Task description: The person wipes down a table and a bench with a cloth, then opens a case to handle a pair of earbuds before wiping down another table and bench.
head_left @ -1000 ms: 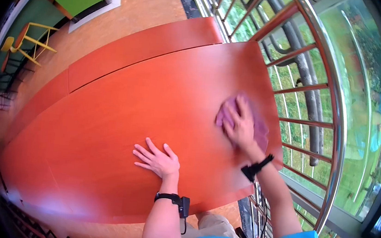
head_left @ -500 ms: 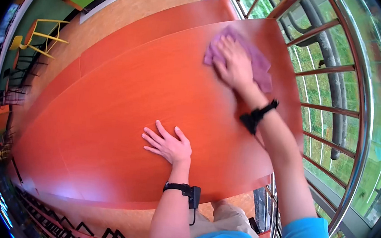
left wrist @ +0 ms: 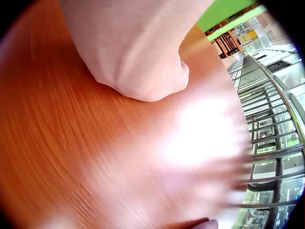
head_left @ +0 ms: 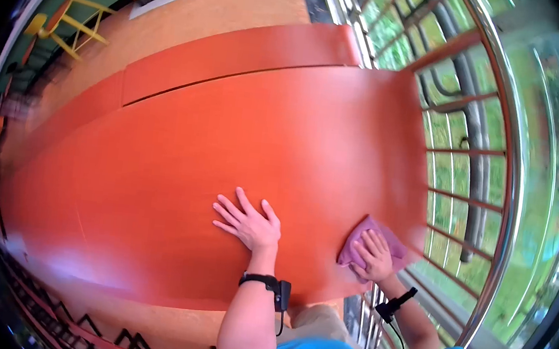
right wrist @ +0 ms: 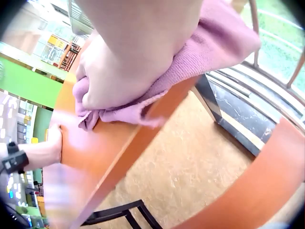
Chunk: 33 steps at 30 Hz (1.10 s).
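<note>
My right hand [head_left: 374, 256] presses a purple cloth [head_left: 352, 250] onto the red-orange table [head_left: 178, 164] at its near right corner. In the right wrist view the fingers bend over the bunched cloth [right wrist: 214, 52], and part of it lies over the table's edge. My left hand [head_left: 254, 230] rests palm down on the tabletop with its fingers spread, holding nothing. The left wrist view shows that hand's back [left wrist: 143, 71] against the wood grain, with most fingers hidden. A bit of the cloth [left wrist: 207, 224] appears at the bottom of that view.
A metal railing [head_left: 512, 192] runs along the table's right side. Beyond the far edge lies a lower red panel [head_left: 237, 54]. A yellow-framed chair [head_left: 70, 26] stands at the far left. Black metal legs [right wrist: 128, 210] and pale floor [right wrist: 190, 162] show below the table edge.
My right hand first swept the cloth away from me toward the far edge, then drew it back to the near right corner. The left hand stays resting on the table.
</note>
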Tool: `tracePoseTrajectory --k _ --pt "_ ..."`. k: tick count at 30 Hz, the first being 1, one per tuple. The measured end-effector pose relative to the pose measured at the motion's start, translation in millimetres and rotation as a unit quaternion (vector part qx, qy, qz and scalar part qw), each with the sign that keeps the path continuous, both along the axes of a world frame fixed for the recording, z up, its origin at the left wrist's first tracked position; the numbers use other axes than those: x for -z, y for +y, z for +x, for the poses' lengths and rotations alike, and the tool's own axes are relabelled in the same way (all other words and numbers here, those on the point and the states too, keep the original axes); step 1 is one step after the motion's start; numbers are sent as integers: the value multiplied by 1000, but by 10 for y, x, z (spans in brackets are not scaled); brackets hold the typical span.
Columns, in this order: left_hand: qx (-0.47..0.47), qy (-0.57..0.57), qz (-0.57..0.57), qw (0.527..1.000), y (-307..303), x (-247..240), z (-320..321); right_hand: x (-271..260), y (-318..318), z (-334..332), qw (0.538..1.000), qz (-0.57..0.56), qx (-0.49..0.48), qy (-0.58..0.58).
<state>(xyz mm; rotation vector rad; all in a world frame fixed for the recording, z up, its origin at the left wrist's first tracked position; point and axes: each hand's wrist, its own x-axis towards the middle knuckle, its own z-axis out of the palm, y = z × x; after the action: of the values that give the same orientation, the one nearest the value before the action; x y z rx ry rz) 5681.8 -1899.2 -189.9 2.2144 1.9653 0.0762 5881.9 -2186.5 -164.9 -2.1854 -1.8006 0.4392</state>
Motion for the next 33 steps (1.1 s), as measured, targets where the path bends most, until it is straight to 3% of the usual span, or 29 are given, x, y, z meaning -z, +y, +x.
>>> tracePoseTrajectory --k 5,9,10,11,12,15,20,23,28,33 --pt "-3 -13 -11 1000 17 -10 -3 260 1313 921 982 164 80 -46" --pt "1 -9 -16 1000 3 -6 -11 345 2966 1589 953 170 172 -179" --pt "-2 -7 -17 1000 3 -6 -3 384 3367 1668 943 197 176 -202" --pt "-2 -3 -19 1000 7 -3 -5 622 3385 1656 937 213 168 -221" --pt "-3 1 -21 1000 6 7 -1 410 3975 1676 931 241 174 -210" --pt "-4 1 -18 1000 -15 19 2 541 4314 1712 937 211 193 -199" --pt "-8 11 -12 1000 -19 16 17 591 4155 1562 934 253 159 -197" --pt "-5 20 0 1000 -54 36 1 456 3722 1061 948 254 111 -156" --pt "1 16 22 1000 -82 65 -4 214 2460 -67 975 210 57 -40" --pt "2 -12 39 999 -104 41 -52 65 1053 -1337 989 106 102 -1"
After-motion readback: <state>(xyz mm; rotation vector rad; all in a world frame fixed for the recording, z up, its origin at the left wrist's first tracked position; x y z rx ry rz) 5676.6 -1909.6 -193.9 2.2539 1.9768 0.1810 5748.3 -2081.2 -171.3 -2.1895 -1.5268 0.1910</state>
